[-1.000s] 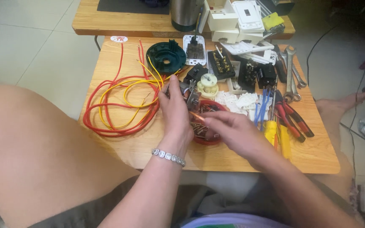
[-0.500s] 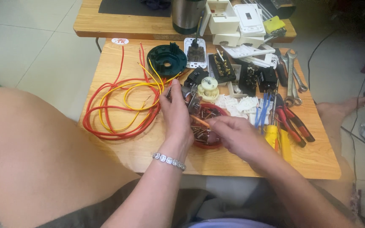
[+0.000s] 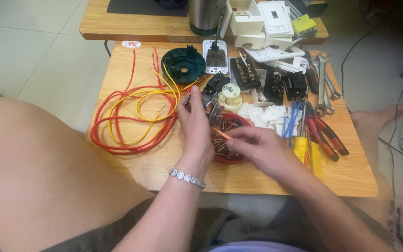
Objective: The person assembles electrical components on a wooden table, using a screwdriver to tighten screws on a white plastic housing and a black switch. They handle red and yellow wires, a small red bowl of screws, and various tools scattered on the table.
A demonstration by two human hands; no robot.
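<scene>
A loose coil of red and yellow insulated wires (image 3: 134,119) was noted at the left of the wooden table (image 3: 355,179), strands glossy and springy. Behind it, a round dark-green plastic housing (image 3: 183,64) was seen lying flat.

The left hand (image 3: 196,123), w/ a beaded metal bracelet (image 3: 187,178) at the wrist, was found at the red dish's left rim, fingers curled shut around a small dark part; what it was couldn't be made out. The shallow red round dish (image 3: 232,158), approx. centre of table, was filled w/ small metal screws.

The right hand (image 3: 257,147) was held over the dish, thumb and forefinger pinched on a thin orange-tipped piece (image 3: 222,134).

Further right, red-handled pliers (image 3: 325,135) and steel spanners (image 3: 323,84) were recorded.
</scene>
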